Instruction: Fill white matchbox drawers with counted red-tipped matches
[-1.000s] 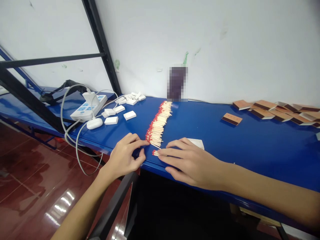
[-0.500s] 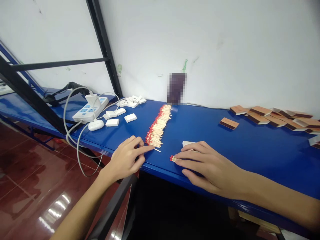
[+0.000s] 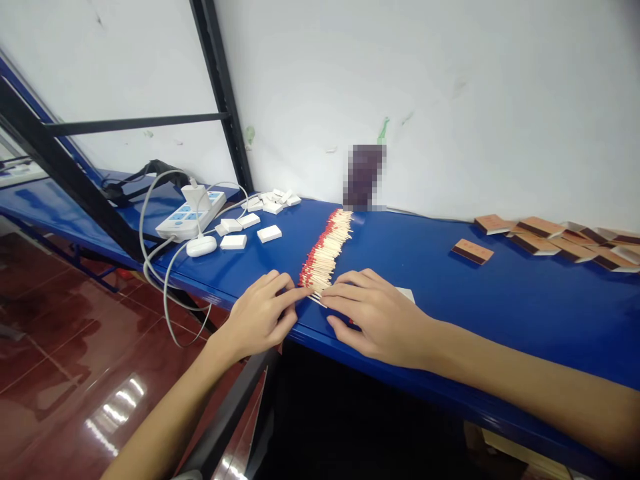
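Red floor tiles [image 3: 45,347] show below and to the left of the left hand [image 3: 265,312], with a dark grey armrest [image 3: 227,413] rising beneath its wrist. Just beyond that runs the near edge of a glossy blue worktop [image 3: 425,260], on which both hands are at work.

The left hand has its index finger stretched out to the near end of a long row of matches [image 3: 324,260], its thumb held apart below. The right hand [image 3: 375,317] is arched over the surface with fingers spread and thumb apart, its fingertips at the stick ends of the nearest matches; I cannot tell whether it grips anything, as the palm hides most of what lies under it. A little red shows between thumb and palm.

Between and beyond the hands the row stretches away, red heads on the left, pale sticks on the right. A white piece [image 3: 407,293] pokes out behind the right hand.

Farther off, ahead of the left hand, lie a power strip [image 3: 175,230] with cables and scattered small white boxes [image 3: 269,234]. Beyond the right hand lie a single orange matchbox [image 3: 473,251] and a heap of matchboxes [image 3: 540,227]. Farthest back, a pixelated dark patch [image 3: 365,175] stands against the white wall [image 3: 450,87].
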Available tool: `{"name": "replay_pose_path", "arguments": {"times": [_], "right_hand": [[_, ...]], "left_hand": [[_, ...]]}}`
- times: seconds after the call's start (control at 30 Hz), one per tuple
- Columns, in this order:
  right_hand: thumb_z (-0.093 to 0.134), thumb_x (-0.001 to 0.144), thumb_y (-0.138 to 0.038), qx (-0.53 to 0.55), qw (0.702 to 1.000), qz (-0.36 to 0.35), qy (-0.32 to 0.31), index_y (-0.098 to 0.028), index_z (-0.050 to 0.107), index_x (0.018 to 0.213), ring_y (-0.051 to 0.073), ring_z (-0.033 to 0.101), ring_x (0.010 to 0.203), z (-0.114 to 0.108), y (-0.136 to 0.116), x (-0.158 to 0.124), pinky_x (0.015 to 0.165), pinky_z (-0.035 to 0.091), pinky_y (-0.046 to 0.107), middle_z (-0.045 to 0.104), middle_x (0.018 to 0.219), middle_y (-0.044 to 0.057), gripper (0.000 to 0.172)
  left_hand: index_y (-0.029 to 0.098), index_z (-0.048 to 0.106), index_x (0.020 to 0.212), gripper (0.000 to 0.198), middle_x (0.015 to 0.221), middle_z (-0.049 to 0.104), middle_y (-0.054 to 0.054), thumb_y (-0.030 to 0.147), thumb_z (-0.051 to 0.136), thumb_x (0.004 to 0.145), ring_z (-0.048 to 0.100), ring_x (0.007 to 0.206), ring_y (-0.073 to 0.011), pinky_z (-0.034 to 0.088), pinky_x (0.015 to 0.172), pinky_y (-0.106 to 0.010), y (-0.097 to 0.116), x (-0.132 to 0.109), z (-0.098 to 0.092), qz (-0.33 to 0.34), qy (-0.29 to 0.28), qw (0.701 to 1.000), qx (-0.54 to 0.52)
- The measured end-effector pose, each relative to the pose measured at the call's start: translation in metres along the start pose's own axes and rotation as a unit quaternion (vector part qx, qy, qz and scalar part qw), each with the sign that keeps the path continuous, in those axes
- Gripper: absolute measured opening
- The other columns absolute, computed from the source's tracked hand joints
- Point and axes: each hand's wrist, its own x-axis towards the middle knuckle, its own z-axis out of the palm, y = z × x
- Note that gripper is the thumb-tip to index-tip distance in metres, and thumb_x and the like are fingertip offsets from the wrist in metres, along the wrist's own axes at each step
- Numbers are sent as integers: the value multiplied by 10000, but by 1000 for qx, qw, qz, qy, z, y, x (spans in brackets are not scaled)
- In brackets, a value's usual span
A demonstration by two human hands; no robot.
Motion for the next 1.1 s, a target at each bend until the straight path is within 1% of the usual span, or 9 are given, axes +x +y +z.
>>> {"name": "replay_pose_path", "arguments": {"times": [0.13, 0.3, 0.43, 0.57, 0.77, 0.9, 0.97, 1.1], "right_hand": [[516, 935, -211, 3, 1000, 1, 3, -142, 722, 1007, 230, 581, 927, 6, 2, 3, 792, 407, 380, 740, 991, 93, 229], [510, 933, -203, 6, 1000, -5, 16, -145, 722, 1013, 230, 575, 915, 8, 2, 1, 779, 403, 379, 741, 994, 92, 233], [506, 939, -201, 3, 1000, -10, 25, -144, 725, 1020, 235, 581, 936, 8, 1, -1, 782, 406, 376, 737, 1019, 94, 240], [495, 944, -186, -6, 999, -22, 32, -137, 729, 1016, 241, 587, 961, 9, 1, -3, 784, 412, 381, 734, 1026, 99, 249], [488, 954, -186, -13, 999, -38, 34, -134, 730, 1038, 245, 589, 989, 10, 2, -5, 787, 419, 383, 728, 1044, 107, 261], [490, 953, -183, -11, 999, -32, 37, -142, 731, 1038, 246, 602, 999, 10, 2, -6, 782, 435, 387, 727, 1062, 102, 259], [487, 953, -181, -7, 999, -30, 39, -144, 730, 1044, 248, 608, 1028, 10, 2, -6, 806, 453, 395, 721, 1102, 104, 262], [481, 946, -160, 10, 998, -36, 50, -126, 726, 1059, 247, 619, 1099, 12, 2, -5, 914, 482, 413, 714, 1156, 118, 272]], "left_hand": [[197, 652, 1184, 353, 894, 580, -54, 136, 452, 900, 509, 827, -190, 462, 770, -343, 0, -1, 0, -1, 19, 1000, -14], [196, 670, 1117, 310, 847, 582, -46, 127, 467, 893, 503, 793, -178, 455, 721, -321, 0, 0, 2, -4, 40, 998, -39], [174, 675, 1078, 271, 846, 585, -50, 122, 486, 890, 494, 784, -173, 445, 716, -315, 1, -1, 5, -20, 67, 997, -46], [150, 678, 1035, 236, 841, 587, -56, 120, 503, 880, 494, 771, -173, 450, 715, -313, 2, -1, 6, -18, 88, 995, -45], [146, 677, 1031, 231, 848, 603, -58, 129, 506, 878, 501, 769, -175, 452, 720, -315, 3, 1, 6, -28, 87, 995, -35], [138, 681, 1040, 239, 853, 606, -60, 127, 508, 876, 499, 770, -174, 450, 720, -317, 3, 1, 6, -30, 84, 995, -34], [143, 685, 1037, 240, 853, 605, -59, 126, 509, 876, 500, 771, -173, 450, 719, -317, 2, 1, 6, -26, 85, 995, -36], [148, 690, 1026, 236, 844, 605, -55, 116, 515, 872, 500, 766, -169, 448, 702, -309, 1, 1, 7, -20, 91, 995, -47]]}}
